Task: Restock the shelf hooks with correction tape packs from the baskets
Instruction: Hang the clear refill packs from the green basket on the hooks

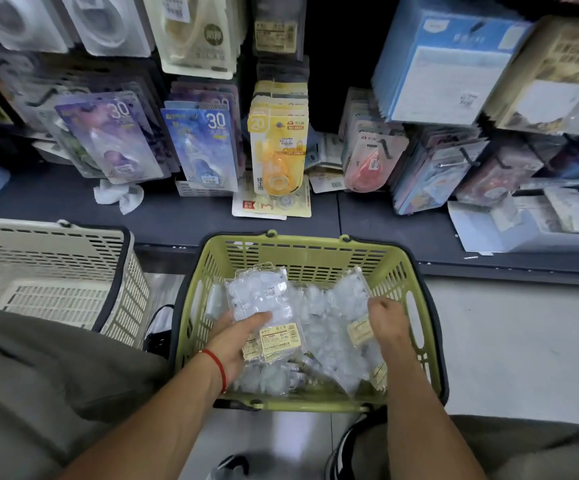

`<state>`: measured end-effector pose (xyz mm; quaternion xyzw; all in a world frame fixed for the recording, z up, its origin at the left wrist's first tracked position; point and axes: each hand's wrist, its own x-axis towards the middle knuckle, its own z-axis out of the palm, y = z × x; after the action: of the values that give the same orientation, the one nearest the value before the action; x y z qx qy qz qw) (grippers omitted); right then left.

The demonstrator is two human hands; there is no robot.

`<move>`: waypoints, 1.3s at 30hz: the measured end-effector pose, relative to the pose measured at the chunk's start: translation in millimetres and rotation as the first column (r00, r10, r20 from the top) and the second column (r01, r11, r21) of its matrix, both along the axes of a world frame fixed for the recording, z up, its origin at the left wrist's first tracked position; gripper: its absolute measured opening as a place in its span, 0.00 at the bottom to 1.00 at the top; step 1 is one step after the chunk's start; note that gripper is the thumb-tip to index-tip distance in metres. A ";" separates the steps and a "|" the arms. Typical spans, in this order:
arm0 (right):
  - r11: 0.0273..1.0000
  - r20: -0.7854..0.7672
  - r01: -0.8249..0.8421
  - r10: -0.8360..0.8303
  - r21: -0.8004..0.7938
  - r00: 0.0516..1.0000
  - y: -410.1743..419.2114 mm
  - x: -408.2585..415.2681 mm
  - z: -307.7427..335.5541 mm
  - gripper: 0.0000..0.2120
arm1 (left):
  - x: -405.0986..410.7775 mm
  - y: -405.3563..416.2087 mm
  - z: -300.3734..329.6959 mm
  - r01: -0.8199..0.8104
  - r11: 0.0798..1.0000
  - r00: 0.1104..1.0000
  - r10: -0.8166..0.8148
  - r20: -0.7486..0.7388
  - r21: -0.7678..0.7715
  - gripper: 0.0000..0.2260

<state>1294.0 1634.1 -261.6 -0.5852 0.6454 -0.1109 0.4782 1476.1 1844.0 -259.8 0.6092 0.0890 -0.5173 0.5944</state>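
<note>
Hands on basket's tape packs

Both bare forearms reach forward and down from the bottom of the view, converging slightly, wrists roughly level with each other. The left hand lies with its back turned up, fingers extended forward and thumb stretched out to the right on a clear pack, a red string bracelet around its wrist. The right hand is turned back-up with its fingers curled under and knuckles raised, pinching the edge of clear packaging.
</note>
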 end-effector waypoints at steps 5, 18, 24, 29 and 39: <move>0.928 0.584 -0.167 -0.063 0.332 0.810 2.6 -5.1 52.2 0.07 | -5.9 -11.8 21.1 0.011 0.990 1.000 -0.007 0.024 -0.143 0.25; 0.822 0.421 -0.497 0.569 -0.278 0.707 7.7 101.6 210.8 0.12 | 39.2 -46.3 181.4 0.044 0.880 0.909 0.161 0.386 -0.472 0.30; 0.755 0.410 -0.430 0.639 -0.495 0.651 -6.5 147.3 299.6 0.13 | 97.6 -62.9 261.0 0.228 0.847 0.750 0.162 0.641 -0.481 0.37; 0.739 0.406 -0.331 0.622 -0.586 0.670 -18.4 171.3 330.9 0.12 | 140.7 -64.3 305.5 0.176 0.919 0.501 0.224 0.836 -0.352 0.45; 0.797 0.454 -0.263 0.543 -0.544 0.706 -28.0 197.7 329.9 0.17 | 170.3 -52.0 286.8 0.008 0.911 0.438 0.367 0.821 -0.412 0.43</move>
<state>1491.7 1606.2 68.3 -0.7429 0.2729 -0.3190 0.5213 1646.4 1792.0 27.0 0.6563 -0.2622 -0.0640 0.7046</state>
